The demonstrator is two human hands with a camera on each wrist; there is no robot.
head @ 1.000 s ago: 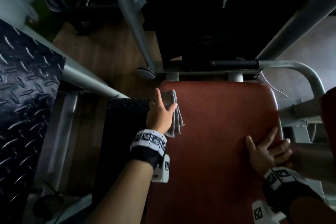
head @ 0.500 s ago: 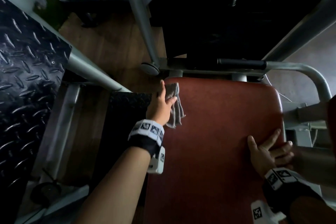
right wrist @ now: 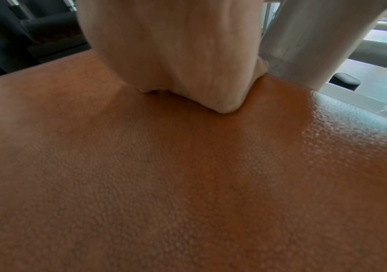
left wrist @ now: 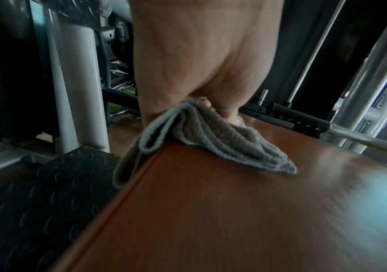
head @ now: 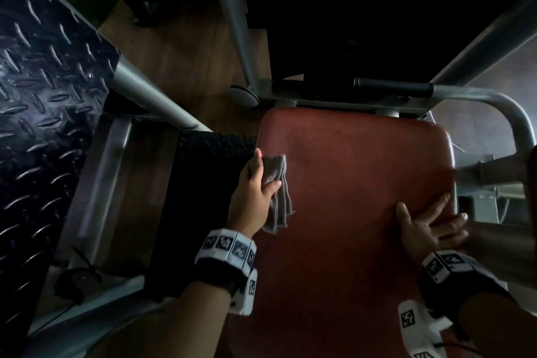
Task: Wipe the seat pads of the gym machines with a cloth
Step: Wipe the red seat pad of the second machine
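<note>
A red-brown seat pad [head: 357,197] fills the middle of the head view. My left hand [head: 255,189] grips a folded grey cloth [head: 277,192] at the pad's left edge. In the left wrist view the cloth [left wrist: 211,136] lies over that edge of the pad [left wrist: 234,211], partly hanging down the side, with my fingers curled round its top. My right hand [head: 427,221] rests flat on the pad's right edge, fingers spread and straight. The right wrist view shows the heel of that hand [right wrist: 187,64] pressing on the textured pad [right wrist: 164,174].
A grey metal frame with a black grip bar [head: 392,87] runs behind the pad. A curved grey tube [head: 508,113] stands at the right. Black tread-plate steps [head: 43,96] lie to the left over a wooden floor [head: 189,52].
My left hand first slid the cloth up toward the pad's far left corner, then drew it back down along the left edge. The right hand stayed in place on the pad.
</note>
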